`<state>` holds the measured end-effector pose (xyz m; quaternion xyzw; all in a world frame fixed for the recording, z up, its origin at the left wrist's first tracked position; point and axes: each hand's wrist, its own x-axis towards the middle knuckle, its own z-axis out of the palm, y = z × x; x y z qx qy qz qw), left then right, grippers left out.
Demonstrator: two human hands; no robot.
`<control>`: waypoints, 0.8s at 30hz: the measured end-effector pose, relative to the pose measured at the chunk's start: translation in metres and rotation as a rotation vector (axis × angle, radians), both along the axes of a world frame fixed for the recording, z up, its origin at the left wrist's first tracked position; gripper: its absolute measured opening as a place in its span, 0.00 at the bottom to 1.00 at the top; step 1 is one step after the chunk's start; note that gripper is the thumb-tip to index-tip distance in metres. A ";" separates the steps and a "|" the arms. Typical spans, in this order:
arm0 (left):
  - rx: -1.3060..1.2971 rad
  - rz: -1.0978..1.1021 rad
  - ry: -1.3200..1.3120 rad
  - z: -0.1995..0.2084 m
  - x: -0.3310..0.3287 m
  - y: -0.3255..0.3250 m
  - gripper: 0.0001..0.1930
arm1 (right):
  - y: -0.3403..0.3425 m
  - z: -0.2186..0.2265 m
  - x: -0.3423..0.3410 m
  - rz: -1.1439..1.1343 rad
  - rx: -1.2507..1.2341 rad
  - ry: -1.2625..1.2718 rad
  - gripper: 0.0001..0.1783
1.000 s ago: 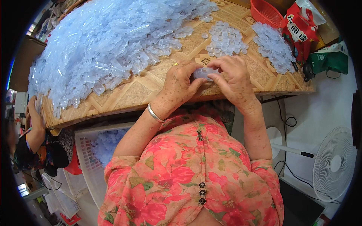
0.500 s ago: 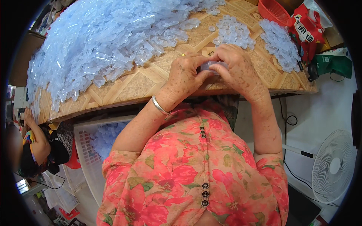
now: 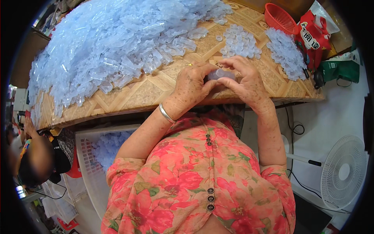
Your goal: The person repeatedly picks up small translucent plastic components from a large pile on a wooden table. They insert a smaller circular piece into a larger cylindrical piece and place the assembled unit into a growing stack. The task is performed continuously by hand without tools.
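Note:
At the table's near edge, my left hand [image 3: 190, 84], with a silver bangle on its wrist, is closed round a small clear plastic tube [image 3: 222, 74]. My right hand [image 3: 249, 82] meets it from the other side, thumb against the tube and fingers curved over it; the fingers partly hide the piece. Just beyond lies a loose group of round clear plastic caps [image 3: 240, 43]. A heap of small clear plastic pieces [image 3: 286, 54] is farther right. To the left, a very large pile of clear bluish plastic tubes [image 3: 117, 50] covers much of the tabletop [image 3: 154, 85].
A red plastic basket [image 3: 279, 18] and a red bag [image 3: 313, 35] stand at the far right, near a green bag [image 3: 341, 71]. Below the table sits a white crate [image 3: 86, 156] holding bluish pieces. A white fan [image 3: 343, 171] is at right; another person's arm [image 3: 37, 150] shows at left.
Both hands have come slightly nearer with the tube. The right fingers have lifted and opened a little, so more of the tube shows. At left, the other person has shifted.

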<state>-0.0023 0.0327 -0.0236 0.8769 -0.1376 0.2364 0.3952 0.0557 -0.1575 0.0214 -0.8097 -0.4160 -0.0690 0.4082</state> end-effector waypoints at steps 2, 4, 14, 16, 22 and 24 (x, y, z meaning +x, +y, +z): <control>0.021 0.006 0.019 0.006 -0.003 -0.001 0.20 | -0.004 0.002 0.002 -0.083 0.021 -0.022 0.19; 0.004 -0.001 0.125 0.015 -0.009 -0.001 0.19 | -0.009 0.008 0.001 -0.191 -0.058 0.127 0.18; -0.373 -0.138 0.707 0.032 0.003 0.003 0.20 | -0.001 0.005 0.004 -0.143 -0.159 0.726 0.15; -0.464 -0.162 0.774 0.035 0.006 0.004 0.20 | 0.000 0.002 0.009 -0.118 -0.133 0.803 0.15; -0.790 -0.173 1.019 0.033 0.014 0.004 0.19 | -0.002 -0.005 0.017 -0.031 -0.032 1.039 0.17; -0.858 -0.164 1.038 0.030 0.015 0.002 0.19 | -0.002 -0.004 0.016 -0.019 -0.015 1.082 0.17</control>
